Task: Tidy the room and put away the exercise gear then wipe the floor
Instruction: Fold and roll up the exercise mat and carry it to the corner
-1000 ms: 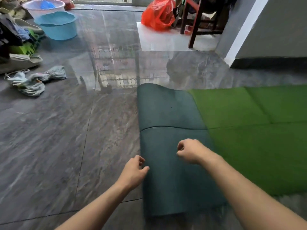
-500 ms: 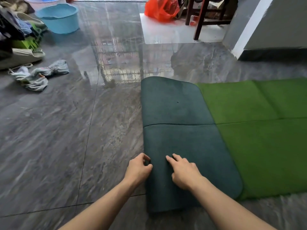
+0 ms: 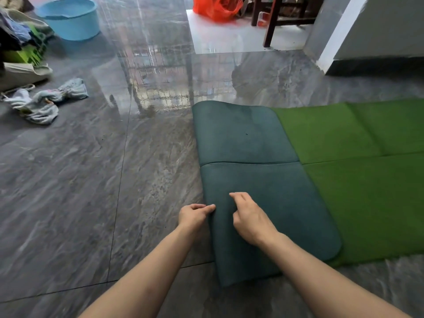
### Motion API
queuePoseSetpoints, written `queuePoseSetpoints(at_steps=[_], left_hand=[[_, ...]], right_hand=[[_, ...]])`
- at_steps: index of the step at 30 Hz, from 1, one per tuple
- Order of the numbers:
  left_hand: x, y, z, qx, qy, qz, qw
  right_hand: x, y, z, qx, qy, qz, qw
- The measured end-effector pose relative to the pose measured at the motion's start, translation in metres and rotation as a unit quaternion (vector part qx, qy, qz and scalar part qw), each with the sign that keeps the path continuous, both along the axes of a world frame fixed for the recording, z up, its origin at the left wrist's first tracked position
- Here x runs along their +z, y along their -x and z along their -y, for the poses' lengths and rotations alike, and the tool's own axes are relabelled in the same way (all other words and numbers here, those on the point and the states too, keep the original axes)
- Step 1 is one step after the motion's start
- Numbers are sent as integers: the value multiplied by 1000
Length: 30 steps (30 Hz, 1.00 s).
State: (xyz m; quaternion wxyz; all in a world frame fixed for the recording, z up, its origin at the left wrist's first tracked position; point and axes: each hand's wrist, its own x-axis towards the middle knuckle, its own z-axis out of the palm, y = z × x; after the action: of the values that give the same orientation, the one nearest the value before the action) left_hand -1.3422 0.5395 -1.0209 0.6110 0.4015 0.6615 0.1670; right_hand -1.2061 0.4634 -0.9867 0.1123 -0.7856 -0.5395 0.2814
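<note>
Now my left hand (image 3: 195,214) pinches the folded mat's (image 3: 263,180) edge while my right hand (image 3: 251,218), fingers curled, rests on top.

Glossy grey floor (image 3: 91,203) carries the green mat (image 3: 367,191) at three o'clock, rags (image 3: 46,102) at ten, blue basin (image 3: 71,19) at eleven.

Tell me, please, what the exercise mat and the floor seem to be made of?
Exercise mat: probably soft foam or rubber, matte; it bends into a rounded fold, teal underside, green top. Floor: likely glazed stone-look tile, glossy; it mirrors the window and shows thin joint lines.
</note>
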Motion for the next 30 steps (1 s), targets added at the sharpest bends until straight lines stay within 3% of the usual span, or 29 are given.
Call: queuePoseSetpoints(at_steps=[3, 7, 13, 17, 22, 26, 30], left_hand=[[8, -2, -5, -13, -14, 18, 1000], [20, 4, -11, -8, -57, 54, 997], [40, 20, -17, -37, -77, 82, 993], [54, 32, -17, -31, -83, 62, 994], [71, 71, -29, -19, -89, 58, 994], [91, 138, -43, -9, -101, 21, 995], [118, 230, -52, 28, -142, -74, 987]], right_hand=[[7, 5, -8, -40, 26, -36, 998], [24, 22, -27, 5, 90, -3, 996], [60, 47, -56, -50, 120, -32, 991], [66, 63, -65, -80, 113, -45, 989], [70, 89, -83, -104, 67, 7, 992], [76, 143, -106, -45, 81, -62, 994], [81, 227, -120, 83, 109, -172, 975]])
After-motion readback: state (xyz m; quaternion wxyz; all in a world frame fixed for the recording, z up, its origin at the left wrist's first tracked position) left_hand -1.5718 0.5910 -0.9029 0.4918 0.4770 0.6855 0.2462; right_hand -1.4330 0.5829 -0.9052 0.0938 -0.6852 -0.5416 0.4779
